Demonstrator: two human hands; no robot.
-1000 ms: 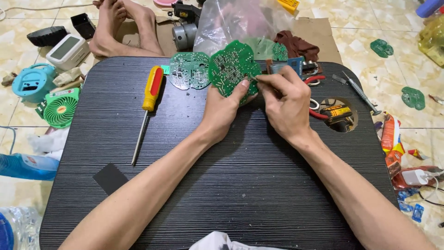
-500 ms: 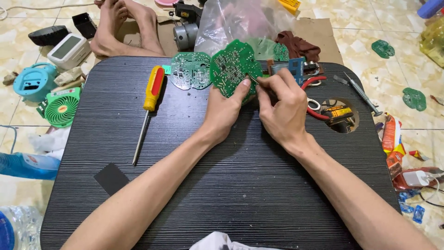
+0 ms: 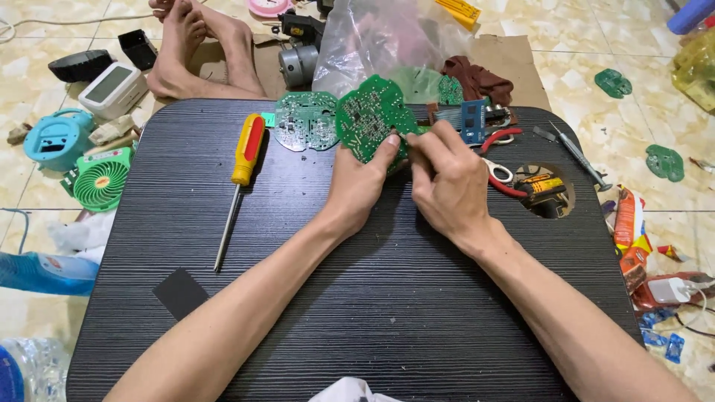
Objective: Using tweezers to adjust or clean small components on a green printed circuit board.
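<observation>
Two hands grip one green circuit board [image 3: 372, 119] at the table's [image 3: 357, 313] twelve o'clock: left hand [image 3: 357, 186] pinching its lower edge, right hand [image 3: 447, 182] with fingers closed at its four o'clock corner. Uneven pulling could crack it or knock the neighbouring board [image 3: 305, 121].

Green circuit board [image 3: 370, 119], roughly round w/ scalloped edge, tilted up off the surface, component side showing, pinched at its lower right edge.
</observation>
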